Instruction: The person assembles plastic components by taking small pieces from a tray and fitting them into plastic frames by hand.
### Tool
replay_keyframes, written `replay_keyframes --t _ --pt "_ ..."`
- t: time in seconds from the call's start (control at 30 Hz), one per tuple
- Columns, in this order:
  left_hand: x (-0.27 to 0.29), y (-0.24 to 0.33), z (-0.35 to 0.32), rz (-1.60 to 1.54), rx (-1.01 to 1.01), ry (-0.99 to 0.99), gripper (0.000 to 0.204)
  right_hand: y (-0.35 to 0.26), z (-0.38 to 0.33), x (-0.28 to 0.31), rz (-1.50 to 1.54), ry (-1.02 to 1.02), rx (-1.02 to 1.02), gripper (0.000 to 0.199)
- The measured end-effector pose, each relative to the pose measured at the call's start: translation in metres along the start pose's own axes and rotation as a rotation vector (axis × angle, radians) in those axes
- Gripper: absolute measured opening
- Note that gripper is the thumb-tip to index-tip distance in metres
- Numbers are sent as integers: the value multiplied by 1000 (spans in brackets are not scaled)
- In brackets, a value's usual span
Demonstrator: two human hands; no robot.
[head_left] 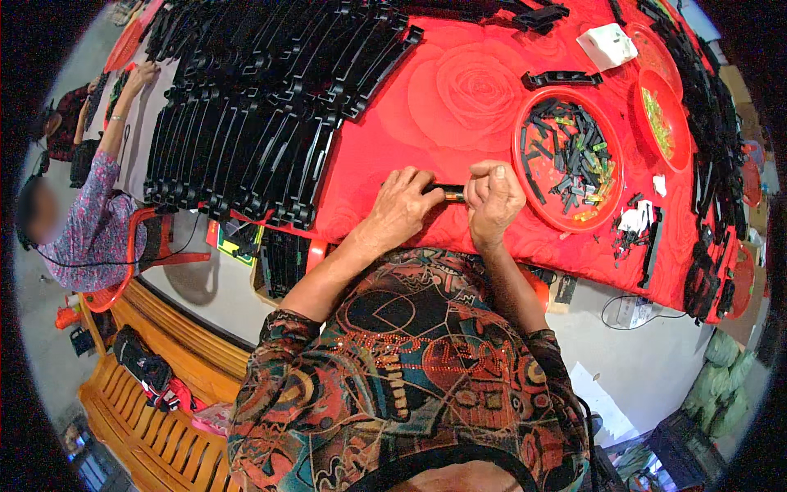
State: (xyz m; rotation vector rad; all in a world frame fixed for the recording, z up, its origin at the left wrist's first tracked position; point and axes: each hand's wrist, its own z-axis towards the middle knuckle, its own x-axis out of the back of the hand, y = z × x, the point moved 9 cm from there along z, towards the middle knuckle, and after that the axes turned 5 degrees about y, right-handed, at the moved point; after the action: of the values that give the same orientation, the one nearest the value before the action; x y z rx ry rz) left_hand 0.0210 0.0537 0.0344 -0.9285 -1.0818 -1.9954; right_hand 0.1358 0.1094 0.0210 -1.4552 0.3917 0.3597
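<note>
We see both our hands meeting low centre over the red cloth (459, 90). Left hand (403, 205) and right hand (494, 195) each grip one end of a small black part (447, 193) with an orange tip; it sits between them, fingers curled tight on it, just above the cloth.

At 3 o'clock from the hands, near, a red tray (611, 193) holds loose black and green bits. Just beside it at 4 o'clock, a small pile of black and white pieces (635, 225). Farther at 2 o'clock, a second tray (664, 123) with green bits, and a white packet (607, 45) beyond it.

At 10 to 12 o'clock, well apart, rows of long black strips (246, 139) cover the table. Far at 9 o'clock, another person (90, 221) reaches toward the strips' far end.
</note>
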Motion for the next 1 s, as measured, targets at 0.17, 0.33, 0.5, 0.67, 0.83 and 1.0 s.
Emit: replay_keyframes --t 0.17,0.33,0.5,0.67,0.83,1.0 --pt "-3 -2 -1 -1 -28 -32 17 8 -2 -1 -154 -14 -35 34" --pt "-6 -1 -1 30 -35 -107 25 7 -7 -5 -217 -30 22 37" --pt "-6 -1 -1 6 -50 -69 16 6 -4 -7 -149 -19 -22 38" --pt "-5 -2 1 -51 -34 -26 17 10 -10 -25 -179 -42 -16 41" --pt "0 0 2 -62 -62 4 18 13 -11 -23 -189 -28 34 39" --pt "-2 0 3 -106 -68 -3 17 15 -16 -19 -232 -6 108 36"
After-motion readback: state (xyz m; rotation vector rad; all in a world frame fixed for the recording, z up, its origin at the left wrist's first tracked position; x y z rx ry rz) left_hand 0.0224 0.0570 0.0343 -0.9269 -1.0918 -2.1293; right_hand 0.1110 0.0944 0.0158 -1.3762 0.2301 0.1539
